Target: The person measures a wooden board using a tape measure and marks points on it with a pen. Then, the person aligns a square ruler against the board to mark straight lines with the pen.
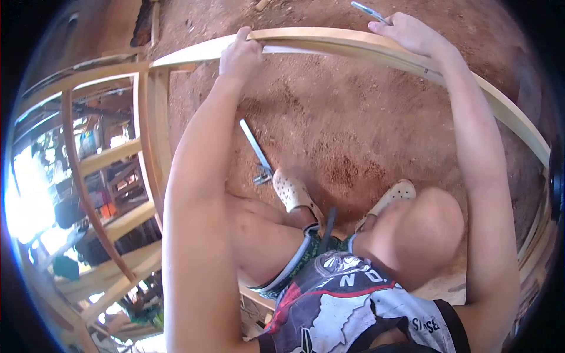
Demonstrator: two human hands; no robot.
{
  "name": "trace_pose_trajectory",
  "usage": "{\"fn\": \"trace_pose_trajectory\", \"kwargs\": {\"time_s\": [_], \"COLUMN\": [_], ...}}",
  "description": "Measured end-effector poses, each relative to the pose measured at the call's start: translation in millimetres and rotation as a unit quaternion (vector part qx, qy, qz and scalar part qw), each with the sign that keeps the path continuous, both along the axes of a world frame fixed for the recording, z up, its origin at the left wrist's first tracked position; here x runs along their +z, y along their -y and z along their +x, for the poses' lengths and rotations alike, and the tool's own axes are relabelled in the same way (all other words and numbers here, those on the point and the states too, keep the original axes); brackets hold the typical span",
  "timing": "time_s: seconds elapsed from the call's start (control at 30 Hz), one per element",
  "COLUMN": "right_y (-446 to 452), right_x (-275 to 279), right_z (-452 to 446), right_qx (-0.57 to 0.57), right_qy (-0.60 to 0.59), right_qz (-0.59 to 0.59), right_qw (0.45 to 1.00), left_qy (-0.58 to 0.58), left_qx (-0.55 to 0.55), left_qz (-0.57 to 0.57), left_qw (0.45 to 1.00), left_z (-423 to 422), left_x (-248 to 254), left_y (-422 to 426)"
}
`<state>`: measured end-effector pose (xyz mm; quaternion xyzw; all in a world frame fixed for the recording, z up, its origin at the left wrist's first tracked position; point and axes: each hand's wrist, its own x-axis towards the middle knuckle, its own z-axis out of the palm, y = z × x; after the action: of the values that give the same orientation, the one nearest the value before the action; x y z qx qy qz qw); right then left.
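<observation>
1. Printed shirt [353, 306] lies nearest the camera; beyond it we see our two light clogs [292, 191] on reddish soil [329, 112].
2. Wooden frame [144, 112], left: slatted openings, not a closed container. Through them we log mixed clutter, one orange item [108, 210] included; most too blurred to name.
3. Open soil lies between clogs and wooden strip [329, 36]. Metal square [256, 144] occupies part of it, its head just beside one clog, blade angled away and leftward.
4. Strip spans the far side, beyond our knees. Long axis runs left to right, appearing bowed; right part curves back toward us. Left end reaches the frame's corner; contact unclear.
5. Left hand [241, 57] grips the strip. Right hand [415, 35] holds a pen [369, 10] pointing away and leftward, over the strip.
</observation>
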<state>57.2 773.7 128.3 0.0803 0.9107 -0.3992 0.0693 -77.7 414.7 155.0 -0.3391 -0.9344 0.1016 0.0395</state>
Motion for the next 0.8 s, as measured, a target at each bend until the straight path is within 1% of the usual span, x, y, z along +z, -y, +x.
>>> {"fn": "trace_pose_trajectory", "kwargs": {"time_s": [0.03, 0.07, 0.1, 0.13, 0.17, 0.2, 0.23, 0.27, 0.33, 0.37, 0.43, 0.47, 0.5, 0.53, 0.57, 0.6, 0.63, 0.67, 0.7, 0.73, 0.77, 0.8], "right_y": [-4, -9, -17, -28, -37, -49, -54, -58, -62, -62, -55, -53, -55, -61, -74, -71, -63, -58, -51, -53, -39, -27], "right_x": [-5, -5, -3, -6, -12, -15, -9, -11, -13, -10, 5, 6, 1, -5, -28, -17, -5, 9, 22, 26, 45, 65], "right_z": [0, -1, -2, -1, 2, 1, 8, 13, 26, 28, 28, 29, 32, 31, 29, 35, 40, 39, 38, 32, 27, 25], "right_qx": [0.01, 0.039, 0.065, 0.069, 0.092, 0.112, 0.097, 0.092, 0.05, 0.036, -0.011, -0.02, -0.071, -0.117, -0.162, -0.231, -0.294, -0.314, -0.333, -0.321, -0.292, -0.269], "right_qy": [-0.003, 0.03, 0.061, 0.054, 0.055, 0.056, 0.065, 0.064, 0.047, 0.044, 0.095, 0.094, 0.007, -0.084, -0.189, -0.173, -0.152, -0.145, -0.134, -0.133, -0.111, -0.091], "right_qz": [-0.007, -0.033, -0.052, -0.045, -0.024, -0.001, 0.016, 0.015, -0.09, -0.083, -0.057, -0.041, 0.009, 0.061, 0.081, -0.027, -0.137, -0.103, -0.069, -0.072, -0.019, 0.036], "right_qw": [1.0, 0.998, 0.995, 0.995, 0.994, 0.992, 0.993, 0.994, 0.994, 0.995, 0.994, 0.994, 0.997, 0.988, 0.965, 0.957, 0.934, 0.933, 0.931, 0.935, 0.95, 0.958], "left_qy": [-0.002, -0.005, 0.02, 0.043, 0.035, 0.057, 0.079, 0.077, 0.095, 0.091, 0.097, 0.096, 0.166, 0.233, 0.23, 0.232, 0.234, 0.242, 0.295, 0.346, 0.372, 0.373], "left_qx": [0.017, 0.026, 0.041, 0.053, 0.053, 0.042, 0.03, 0.025, -0.016, -0.031, -0.021, -0.029, 0.006, 0.04, 0.035, -0.003, -0.038, -0.036, -0.037, -0.04, -0.037, -0.051], "left_qz": [-0.014, -0.015, -0.038, -0.059, -0.052, -0.096, -0.143, -0.144, -0.092, -0.087, -0.072, -0.057, -0.09, -0.121, -0.106, -0.119, -0.132, -0.123, -0.108, -0.095, -0.063, -0.058], "left_qw": [1.0, 1.0, 0.998, 0.996, 0.997, 0.993, 0.986, 0.986, 0.991, 0.992, 0.992, 0.993, 0.982, 0.964, 0.967, 0.966, 0.962, 0.962, 0.949, 0.932, 0.925, 0.925], "left_z": [4, 8, 7, 7, 3, -4, -7, -8, -15, -19, -23, -22, -24, -33, -47, -62, -75, -81, -82, -83, -92, -104], "left_x": [3, 8, 13, 20, 23, 29, 36, 41, 54, 62, 76, 79, 84, 90, 84, 64, 49, 43, 38, 31, 16, 2], "left_y": [-5, -7, -12, -17, -20, -22, -23, -19, -11, -7, 9, 19, 30, 41, 59, 85, 107, 124, 141, 160, 181, 197]}}
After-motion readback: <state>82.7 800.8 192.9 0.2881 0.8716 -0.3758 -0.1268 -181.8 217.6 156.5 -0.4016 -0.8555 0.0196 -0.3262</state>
